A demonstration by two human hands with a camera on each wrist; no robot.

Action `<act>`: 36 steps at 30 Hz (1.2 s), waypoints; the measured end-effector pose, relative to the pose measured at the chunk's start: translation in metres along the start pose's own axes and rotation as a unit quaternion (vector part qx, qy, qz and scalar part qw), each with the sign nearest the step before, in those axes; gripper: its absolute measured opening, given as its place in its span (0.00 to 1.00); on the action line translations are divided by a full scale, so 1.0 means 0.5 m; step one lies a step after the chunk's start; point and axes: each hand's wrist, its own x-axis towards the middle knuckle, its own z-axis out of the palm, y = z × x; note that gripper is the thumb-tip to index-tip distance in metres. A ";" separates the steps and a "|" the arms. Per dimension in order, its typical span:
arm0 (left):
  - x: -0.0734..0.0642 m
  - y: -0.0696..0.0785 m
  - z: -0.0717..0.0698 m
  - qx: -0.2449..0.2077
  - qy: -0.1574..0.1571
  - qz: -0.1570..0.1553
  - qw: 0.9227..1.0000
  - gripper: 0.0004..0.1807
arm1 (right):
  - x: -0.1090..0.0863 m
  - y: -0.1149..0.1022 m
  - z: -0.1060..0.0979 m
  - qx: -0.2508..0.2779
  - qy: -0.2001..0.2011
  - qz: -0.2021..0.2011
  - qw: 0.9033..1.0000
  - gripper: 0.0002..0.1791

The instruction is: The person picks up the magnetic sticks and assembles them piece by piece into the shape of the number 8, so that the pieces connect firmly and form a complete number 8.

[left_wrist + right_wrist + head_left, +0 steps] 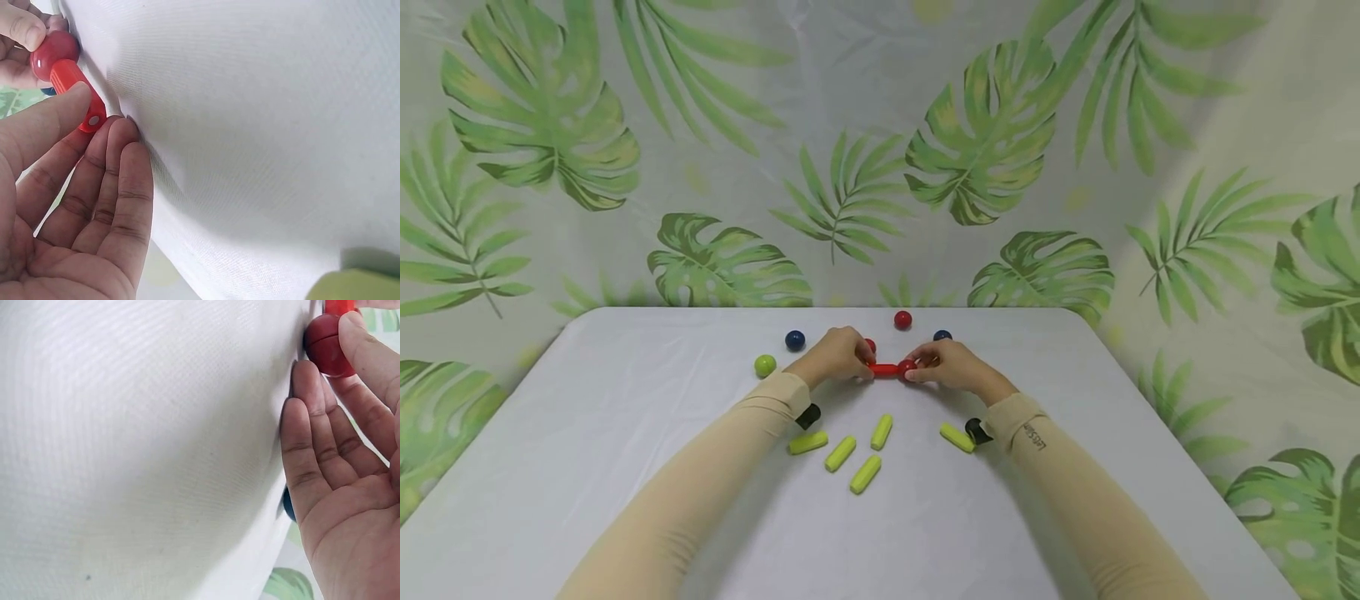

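Note:
A red stick (883, 370) with ridged sides lies between the two hands, close over the white tabletop. My left hand (841, 354) pinches its near end between thumb and fingers; a small silvery dot (94, 120) shows on that end in the left wrist view. At the stick's other end sits a glossy red ball (56, 55), right against it. Thumb and fingers of my right hand (951, 367) pinch this ball, whose seam line shows in the right wrist view. Another red ball (870, 344) is partly hidden behind the left fingers.
Farther back on the table (647, 400) is a red ball (903, 319). Blue balls lie left (795, 340) and behind the right hand (943, 335). A green ball (765, 365) stands by the left wrist. Several yellow-green sticks (866, 474) lie nearer the front. A leaf-patterned curtain (850, 100) hangs behind.

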 end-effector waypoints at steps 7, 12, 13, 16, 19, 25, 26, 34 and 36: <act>0.001 -0.007 -0.001 -0.003 0.000 -0.002 1.000 0.11 | 0.000 0.001 0.004 -0.005 -0.001 -0.001 1.000 0.21; 0.000 -0.014 -0.015 -0.002 -0.005 0.011 1.000 0.13 | 0.000 -0.003 0.002 -0.009 0.001 0.002 1.000 0.21; -0.002 -0.015 -0.019 -0.001 -0.007 0.016 1.000 0.13 | 0.000 -0.003 0.001 -0.009 0.001 0.005 1.000 0.21; -0.006 -0.019 -0.039 0.009 -0.003 0.033 0.999 0.12 | 0.001 -0.003 0.001 -0.014 -0.001 0.004 1.000 0.22; -0.009 -0.020 -0.065 0.017 0.018 0.047 0.999 0.11 | 0.002 -0.002 0.001 -0.016 0.000 0.005 1.000 0.22; -0.006 -0.019 -0.103 0.012 0.048 0.046 0.998 0.12 | 0.000 -0.003 -0.001 -0.012 0.005 0.007 1.000 0.23; -0.004 -0.019 -0.105 0.012 0.050 0.045 0.998 0.13 | 0.000 -0.003 -0.001 -0.008 0.004 0.007 1.000 0.23; 0.021 -0.020 -0.085 0.016 0.036 0.037 0.999 0.20 | 0.003 0.004 -0.001 0.014 -0.005 0.015 1.000 0.23; 0.024 -0.017 -0.081 0.012 0.027 0.034 0.999 0.22 | 0.004 0.004 -0.003 0.015 -0.007 0.016 1.000 0.23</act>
